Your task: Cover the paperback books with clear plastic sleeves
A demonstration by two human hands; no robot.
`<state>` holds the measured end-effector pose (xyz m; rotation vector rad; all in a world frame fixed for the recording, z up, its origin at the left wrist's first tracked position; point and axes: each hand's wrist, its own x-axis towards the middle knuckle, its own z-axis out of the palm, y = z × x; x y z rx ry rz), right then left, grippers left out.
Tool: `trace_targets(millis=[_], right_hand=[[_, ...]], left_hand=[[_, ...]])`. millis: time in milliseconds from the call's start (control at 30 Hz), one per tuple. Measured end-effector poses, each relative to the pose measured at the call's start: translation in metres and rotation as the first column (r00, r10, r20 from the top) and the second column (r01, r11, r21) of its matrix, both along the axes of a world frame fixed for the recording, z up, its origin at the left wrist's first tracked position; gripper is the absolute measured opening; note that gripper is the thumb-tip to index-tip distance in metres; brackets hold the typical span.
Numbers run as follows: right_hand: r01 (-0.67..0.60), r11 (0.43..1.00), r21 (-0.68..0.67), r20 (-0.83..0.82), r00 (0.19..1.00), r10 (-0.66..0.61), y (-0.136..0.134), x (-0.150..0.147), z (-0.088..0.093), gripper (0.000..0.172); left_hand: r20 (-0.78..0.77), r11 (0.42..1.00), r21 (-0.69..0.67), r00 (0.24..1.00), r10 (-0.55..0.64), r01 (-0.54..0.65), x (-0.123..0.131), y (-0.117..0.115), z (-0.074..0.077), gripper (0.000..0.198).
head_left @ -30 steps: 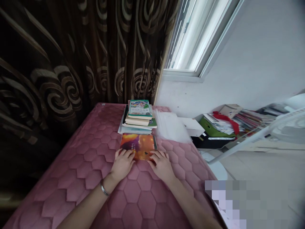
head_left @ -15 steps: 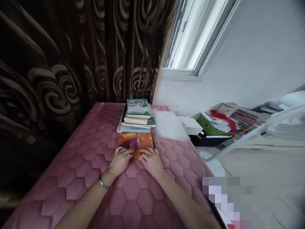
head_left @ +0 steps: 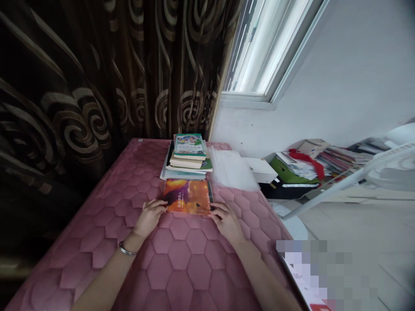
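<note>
An orange and purple book (head_left: 188, 197) lies flat on the pink quilted mattress (head_left: 180, 259), cover up and turned sideways. My left hand (head_left: 152, 217) grips its left edge near the lower corner; a silver bangle circles that wrist. At the opposite edge, my right hand (head_left: 227, 220) holds the lower right corner between thumb and fingers. Just beyond the book stands a stack of books (head_left: 188, 163), with a green and white illustrated book (head_left: 189, 145) on top. The undersides of my fingertips are hidden.
Translucent plastic sheets (head_left: 230, 168) lie right of the stack, beside a white box (head_left: 261, 169). Past the mattress edge are a green and black bin (head_left: 285, 168) of papers and a white fan (head_left: 327, 190). A dark patterned curtain (head_left: 129, 77) hangs along the left and back.
My hands have slid apart from the book's lower edge to its left and right sides, uncovering more of the cover. The book and stack stay in nearly the same place.
</note>
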<state>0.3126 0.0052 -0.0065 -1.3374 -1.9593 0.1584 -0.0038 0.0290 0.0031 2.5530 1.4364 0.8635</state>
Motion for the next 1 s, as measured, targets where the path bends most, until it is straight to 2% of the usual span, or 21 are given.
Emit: trace_targets(millis=[200, 433, 600, 800, 900, 1000], right_hand=[[-0.048, 0.998, -0.037, -0.107, 0.993, 0.044, 0.0, 0.003, 0.0, 0.024], [-0.043, 0.992, -0.116, -0.178, 0.984, 0.022, 0.001, 0.006, -0.005, 0.026], [0.028, 0.986, -0.167, -0.203, 0.977, -0.062, 0.004, 0.009, -0.008, 0.018], [0.009, 0.978, -0.21, -0.251, 0.966, -0.063, 0.003, 0.012, -0.005, 0.017], [0.027, 0.977, -0.21, -0.297, 0.95, -0.09, 0.004, 0.012, -0.007, 0.025], [0.036, 0.982, -0.185, -0.226, 0.971, -0.078, 0.004, 0.01, -0.007, 0.034]], left_hand=[[0.072, 1.0, -0.017, 0.997, -0.023, 0.024, -0.007, 0.006, -0.009, 0.03], [0.203, 0.998, -0.047, 0.978, -0.037, 0.048, -0.008, 0.009, -0.01, 0.028], [0.304, 0.991, -0.131, 0.95, 0.077, -0.039, -0.008, 0.009, -0.011, 0.02], [0.315, 0.969, -0.238, 0.939, 0.139, -0.064, -0.009, 0.004, -0.002, 0.016], [0.303, 0.951, -0.265, 0.923, 0.237, -0.157, -0.008, 0.001, 0.001, 0.033], [0.202, 0.942, -0.243, 0.938, 0.282, -0.231, -0.006, -0.002, 0.003, 0.045]])
